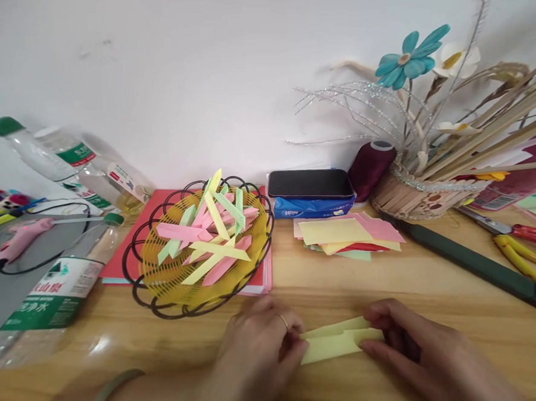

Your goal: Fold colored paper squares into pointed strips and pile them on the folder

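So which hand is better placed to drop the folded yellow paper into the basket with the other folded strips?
Probably the left hand. It already pinches the left end of the folded yellow paper, and the wire basket sits just up and left of it. The right hand is farther away and would have to cross over.

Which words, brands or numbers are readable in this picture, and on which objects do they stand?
"净水": end of the white print on the lying bottle's green label; the rest is blurred.
Blue tissue pack: white characters, too blurred.
Two standing bottles' labels: too small.
Barcode sticker: unreadable.
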Tool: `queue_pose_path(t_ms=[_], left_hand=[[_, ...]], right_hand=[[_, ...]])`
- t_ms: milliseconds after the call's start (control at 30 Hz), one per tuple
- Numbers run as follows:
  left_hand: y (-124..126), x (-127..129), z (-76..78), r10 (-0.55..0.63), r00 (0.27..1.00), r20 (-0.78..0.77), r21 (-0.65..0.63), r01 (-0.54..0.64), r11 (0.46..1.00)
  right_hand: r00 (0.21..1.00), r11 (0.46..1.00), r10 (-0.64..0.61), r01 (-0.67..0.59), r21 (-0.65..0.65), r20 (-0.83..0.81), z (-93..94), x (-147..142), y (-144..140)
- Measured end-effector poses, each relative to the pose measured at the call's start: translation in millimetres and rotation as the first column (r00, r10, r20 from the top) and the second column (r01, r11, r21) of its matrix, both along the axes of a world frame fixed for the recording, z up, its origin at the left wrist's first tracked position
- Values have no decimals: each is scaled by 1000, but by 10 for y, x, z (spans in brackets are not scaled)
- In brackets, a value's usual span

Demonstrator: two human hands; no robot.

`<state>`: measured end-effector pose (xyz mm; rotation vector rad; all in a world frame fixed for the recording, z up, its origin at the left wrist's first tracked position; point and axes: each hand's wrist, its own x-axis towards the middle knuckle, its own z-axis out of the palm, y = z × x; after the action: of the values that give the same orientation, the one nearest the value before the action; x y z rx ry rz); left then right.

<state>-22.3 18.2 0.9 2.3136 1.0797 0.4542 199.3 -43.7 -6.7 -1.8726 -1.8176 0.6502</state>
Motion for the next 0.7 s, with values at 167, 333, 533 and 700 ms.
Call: queue_pose_path(t_ms=[167,333,533,700], left_hand=[[23,-1,-53,-73,992,105,166,55,985],[34,0,-98,-101,984,150,241,63,968],[56,-4,-81,-120,983,140,237,84,968],[70,-9,-69,-119,987,104,239,91,967]], right_hand=[[999,999,13,-12,-39,33,-4,16,62],[994,987,94,-100,-127,-57,28,84,45],[993,991,117,-116,-70,5,1,122,32],[988,991,136,-137,4,75,-8,68,37]])
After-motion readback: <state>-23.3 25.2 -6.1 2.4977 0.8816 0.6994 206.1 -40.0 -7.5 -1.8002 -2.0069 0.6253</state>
